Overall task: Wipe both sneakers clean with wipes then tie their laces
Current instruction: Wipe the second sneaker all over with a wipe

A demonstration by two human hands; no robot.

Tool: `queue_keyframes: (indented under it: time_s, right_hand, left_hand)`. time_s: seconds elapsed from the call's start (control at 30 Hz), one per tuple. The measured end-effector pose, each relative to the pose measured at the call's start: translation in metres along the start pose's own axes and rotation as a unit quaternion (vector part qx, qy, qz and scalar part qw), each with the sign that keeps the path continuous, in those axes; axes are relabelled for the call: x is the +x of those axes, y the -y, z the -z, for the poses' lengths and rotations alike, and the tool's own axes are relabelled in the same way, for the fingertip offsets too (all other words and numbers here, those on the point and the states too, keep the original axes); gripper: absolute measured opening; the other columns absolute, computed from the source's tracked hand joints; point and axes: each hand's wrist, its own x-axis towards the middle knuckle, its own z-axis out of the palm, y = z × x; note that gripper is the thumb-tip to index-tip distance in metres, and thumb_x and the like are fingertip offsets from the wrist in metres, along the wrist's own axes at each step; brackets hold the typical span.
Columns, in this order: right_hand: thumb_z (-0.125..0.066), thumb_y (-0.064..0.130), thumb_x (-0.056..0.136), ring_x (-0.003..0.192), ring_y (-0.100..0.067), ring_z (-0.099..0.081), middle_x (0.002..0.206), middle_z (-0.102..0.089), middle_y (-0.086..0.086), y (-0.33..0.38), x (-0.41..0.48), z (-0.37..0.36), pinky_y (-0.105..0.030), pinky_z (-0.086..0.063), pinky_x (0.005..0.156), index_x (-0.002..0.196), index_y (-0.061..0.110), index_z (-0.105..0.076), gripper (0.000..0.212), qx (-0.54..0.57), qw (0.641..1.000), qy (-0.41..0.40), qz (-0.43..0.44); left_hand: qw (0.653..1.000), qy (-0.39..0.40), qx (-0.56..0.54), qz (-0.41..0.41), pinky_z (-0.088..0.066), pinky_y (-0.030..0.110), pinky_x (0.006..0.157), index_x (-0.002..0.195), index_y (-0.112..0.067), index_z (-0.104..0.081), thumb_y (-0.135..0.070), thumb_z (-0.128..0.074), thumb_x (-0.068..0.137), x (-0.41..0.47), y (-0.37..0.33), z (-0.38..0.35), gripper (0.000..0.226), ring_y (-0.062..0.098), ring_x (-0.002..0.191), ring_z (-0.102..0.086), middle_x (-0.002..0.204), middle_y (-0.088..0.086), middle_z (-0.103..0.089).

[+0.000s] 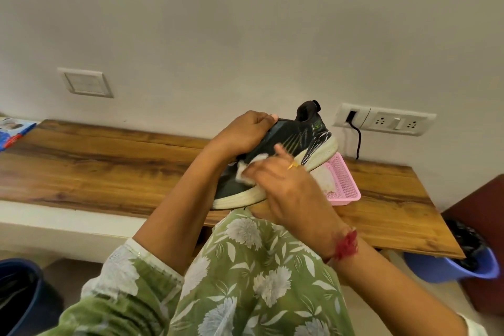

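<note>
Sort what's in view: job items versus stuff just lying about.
In use: sneaker, gripped by left hand; wipe, held against it by right hand.
Lying about: pink basket, blue packet, blue bin, wall sockets, black cable.

pink basket (345, 185) behind sneaker (286, 144), bare shelf (109, 161) leftward

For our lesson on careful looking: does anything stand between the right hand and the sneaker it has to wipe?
Only the wipe, held by the right hand against the dark side of the sneaker, as intended. The left hand grips the sneaker at its top, away from that spot.
</note>
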Motion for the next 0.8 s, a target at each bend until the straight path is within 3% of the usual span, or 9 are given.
queue_keyframes:
  time_s: [0.07,0.2,0.3,0.37,0.5,0.57,0.67,0.8]
  right_hand:
    - [-0.057,-0.012,0.073,0.093,-0.022,-0.062,0.097,-0.067,-0.008,0.000,0.002,0.000,-0.040,-0.031,0.111,0.101,0.004,-0.069,0.035,-0.005,0.999,-0.024,-0.033]
    - [-0.058,-0.011,0.074,0.096,-0.022,-0.061,0.099,-0.066,-0.009,0.019,-0.011,-0.004,-0.039,-0.034,0.110,0.104,0.004,-0.068,0.034,-0.001,0.998,0.032,0.060]
    - [-0.052,-0.005,0.078,0.093,-0.023,-0.061,0.096,-0.065,-0.008,-0.004,-0.003,0.005,-0.039,-0.030,0.111,0.103,0.006,-0.068,0.032,-0.005,1.000,-0.005,-0.028]
    - [-0.055,-0.009,0.076,0.093,-0.027,-0.061,0.097,-0.063,-0.009,0.003,-0.004,0.003,-0.040,-0.031,0.110,0.104,0.004,-0.067,0.033,-0.001,0.998,-0.003,-0.057]
    - [-0.060,-0.010,0.073,0.095,-0.023,-0.060,0.100,-0.063,-0.007,0.024,-0.016,-0.003,-0.041,-0.036,0.109,0.105,0.006,-0.067,0.037,-0.014,0.999,0.043,0.025]
    - [-0.066,-0.006,0.072,0.096,-0.024,-0.061,0.101,-0.063,-0.008,0.005,-0.010,0.006,-0.047,-0.033,0.110,0.104,0.010,-0.069,0.036,-0.038,0.998,0.014,-0.042]
    - [-0.056,0.000,0.079,0.098,-0.025,-0.058,0.102,-0.061,-0.008,0.001,-0.008,0.012,-0.045,-0.033,0.110,0.104,0.009,-0.069,0.029,-0.037,0.994,-0.029,-0.102]
    - [-0.057,-0.004,0.077,0.099,-0.018,-0.056,0.102,-0.062,-0.003,0.028,-0.017,0.002,-0.043,-0.034,0.110,0.105,0.010,-0.068,0.033,-0.020,1.000,0.008,0.009]
  left_hand:
    - [1.000,-0.016,0.003,0.004,-0.046,0.034,0.074,0.092,-0.006,-0.065,-0.034,-0.036,0.104,0.001,-0.002,0.001,0.042,0.019,0.071,-0.058,0.079,0.009,-0.065]
    - [0.999,-0.008,0.047,0.008,-0.048,0.036,0.079,0.100,-0.001,-0.066,-0.036,-0.036,0.104,0.001,-0.001,0.001,0.046,0.022,0.077,-0.060,0.087,0.013,-0.066]
    - [0.999,-0.029,0.027,0.014,-0.044,0.035,0.071,0.092,0.001,-0.065,-0.036,-0.038,0.103,0.002,0.003,0.000,0.047,0.023,0.071,-0.056,0.077,0.011,-0.063]
    - [0.998,-0.045,0.029,0.015,-0.042,0.033,0.070,0.083,-0.005,-0.063,-0.036,-0.038,0.103,0.003,0.001,0.000,0.044,0.020,0.068,-0.054,0.072,0.007,-0.060]
    - [0.997,-0.045,0.069,0.008,-0.044,0.034,0.072,0.075,-0.019,-0.059,-0.038,-0.037,0.103,0.003,0.002,-0.002,0.041,0.015,0.068,-0.055,0.072,0.000,-0.060]
    - [0.997,-0.056,0.057,0.003,-0.043,0.035,0.070,0.075,-0.016,-0.060,-0.037,-0.037,0.103,0.003,0.002,-0.002,0.041,0.017,0.065,-0.054,0.069,0.002,-0.059]
    - [0.995,-0.088,0.040,-0.019,-0.039,0.034,0.066,0.067,-0.017,-0.053,-0.034,-0.038,0.103,0.002,-0.003,0.000,0.043,0.016,0.060,-0.048,0.062,0.000,-0.053]
    - [0.996,-0.069,0.044,-0.027,-0.041,0.033,0.066,0.075,-0.015,-0.060,-0.037,-0.037,0.103,0.003,-0.007,-0.001,0.043,0.013,0.061,-0.051,0.065,-0.001,-0.057]
